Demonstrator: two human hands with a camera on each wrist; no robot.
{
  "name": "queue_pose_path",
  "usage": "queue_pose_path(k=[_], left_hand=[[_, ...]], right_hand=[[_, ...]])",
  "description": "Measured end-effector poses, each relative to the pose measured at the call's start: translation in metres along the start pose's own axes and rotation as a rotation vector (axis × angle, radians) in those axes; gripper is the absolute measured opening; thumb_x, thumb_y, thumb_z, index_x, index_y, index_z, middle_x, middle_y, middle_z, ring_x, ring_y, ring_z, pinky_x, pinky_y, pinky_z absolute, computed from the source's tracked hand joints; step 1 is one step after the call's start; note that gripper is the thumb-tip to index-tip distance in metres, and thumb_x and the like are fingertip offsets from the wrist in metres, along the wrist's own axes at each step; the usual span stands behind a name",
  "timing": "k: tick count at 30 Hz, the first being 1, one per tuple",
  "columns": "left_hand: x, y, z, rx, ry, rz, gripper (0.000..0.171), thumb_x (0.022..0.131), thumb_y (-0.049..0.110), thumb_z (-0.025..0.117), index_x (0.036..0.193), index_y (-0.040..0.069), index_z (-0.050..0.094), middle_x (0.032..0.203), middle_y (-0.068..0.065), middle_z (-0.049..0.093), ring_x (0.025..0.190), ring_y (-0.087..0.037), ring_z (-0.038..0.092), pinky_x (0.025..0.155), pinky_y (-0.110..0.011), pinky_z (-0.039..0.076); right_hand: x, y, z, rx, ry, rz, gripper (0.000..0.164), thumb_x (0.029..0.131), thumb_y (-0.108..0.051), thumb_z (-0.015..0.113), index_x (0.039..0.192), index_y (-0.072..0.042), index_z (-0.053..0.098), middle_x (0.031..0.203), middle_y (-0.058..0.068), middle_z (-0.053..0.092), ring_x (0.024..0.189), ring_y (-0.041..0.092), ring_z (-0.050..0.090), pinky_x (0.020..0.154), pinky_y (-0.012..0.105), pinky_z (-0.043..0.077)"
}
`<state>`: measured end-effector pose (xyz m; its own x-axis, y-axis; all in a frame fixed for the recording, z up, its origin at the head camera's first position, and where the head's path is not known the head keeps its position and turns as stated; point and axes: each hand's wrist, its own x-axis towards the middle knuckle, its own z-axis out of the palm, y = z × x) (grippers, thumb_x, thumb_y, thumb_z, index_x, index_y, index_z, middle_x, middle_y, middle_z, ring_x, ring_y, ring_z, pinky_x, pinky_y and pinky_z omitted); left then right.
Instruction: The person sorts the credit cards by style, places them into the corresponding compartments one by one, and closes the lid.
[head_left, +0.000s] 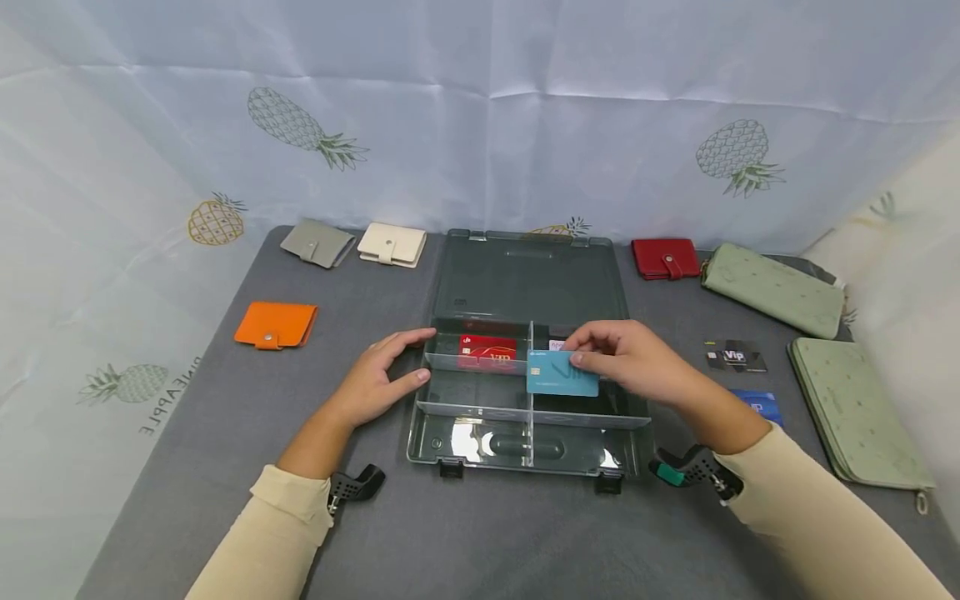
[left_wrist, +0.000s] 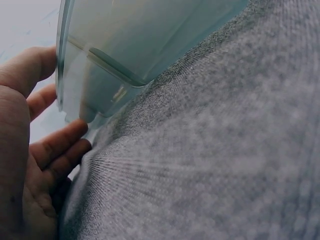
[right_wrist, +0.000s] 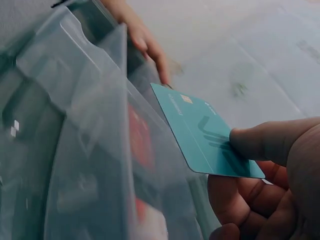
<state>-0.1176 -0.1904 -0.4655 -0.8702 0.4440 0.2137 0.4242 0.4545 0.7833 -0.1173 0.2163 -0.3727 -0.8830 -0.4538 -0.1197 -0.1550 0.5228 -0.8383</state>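
My right hand pinches a teal bank card between thumb and fingers, over the right side of an open divided plastic box. In the right wrist view the card is tilted, its chip facing up, above the clear dividers. My left hand rests its fingertips at the box's left wall; in the left wrist view the fingers are spread along that wall. A red VIP card lies in the back left compartment. A whitish card shows in the back right one, partly hidden.
Left of the box lie an orange wallet, a grey wallet and a cream wallet. To the right are a red wallet, two green long wallets, a black VIP card and a blue card. The lid leans back.
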Motion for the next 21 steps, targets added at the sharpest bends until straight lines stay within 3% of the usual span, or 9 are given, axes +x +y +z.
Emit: queue_pose_path(k=[7,14,17,21], left_hand=[[0.0,0.003,-0.001,0.004,-0.005,-0.006,0.061,0.099,0.024,0.075,0.156,0.018,0.056,0.154,-0.003,0.059,0.144,-0.028,0.051,0.119,-0.057,0.033],[-0.001,0.002,0.0,0.018,0.001,-0.015,0.061,0.099,0.024,0.075,0.156,0.019,0.056,0.153,-0.004,0.06,0.143,-0.028,0.051,0.119,-0.059,0.032],[-0.001,0.003,0.0,0.02,0.005,-0.019,0.061,0.098,0.024,0.075,0.156,0.019,0.056,0.153,-0.005,0.06,0.144,-0.029,0.051,0.119,-0.059,0.032],[0.0,0.003,0.001,0.018,0.003,-0.024,0.061,0.099,0.025,0.075,0.156,0.018,0.056,0.154,-0.005,0.059,0.144,-0.029,0.051,0.119,-0.06,0.031]], right_hand=[[0.031,-0.022,0.036,0.02,-0.059,-0.055,0.009,0.1,-0.01,0.075,0.108,-0.011,0.079,0.091,0.001,0.072,0.084,0.023,0.064,0.071,0.029,0.053],[0.042,-0.036,0.059,-0.038,-0.05,-0.076,0.007,0.097,-0.01,0.079,0.104,-0.012,0.08,0.087,-0.004,0.072,0.078,0.016,0.063,0.068,0.031,0.051],[0.044,-0.041,0.069,-0.118,-0.042,-0.092,0.006,0.095,-0.01,0.081,0.1,-0.014,0.081,0.083,-0.009,0.074,0.074,0.01,0.064,0.067,0.031,0.051],[0.045,-0.045,0.082,-0.327,-0.054,-0.152,0.005,0.094,-0.016,0.084,0.098,-0.017,0.082,0.08,-0.013,0.074,0.066,0.004,0.061,0.064,0.029,0.051]])
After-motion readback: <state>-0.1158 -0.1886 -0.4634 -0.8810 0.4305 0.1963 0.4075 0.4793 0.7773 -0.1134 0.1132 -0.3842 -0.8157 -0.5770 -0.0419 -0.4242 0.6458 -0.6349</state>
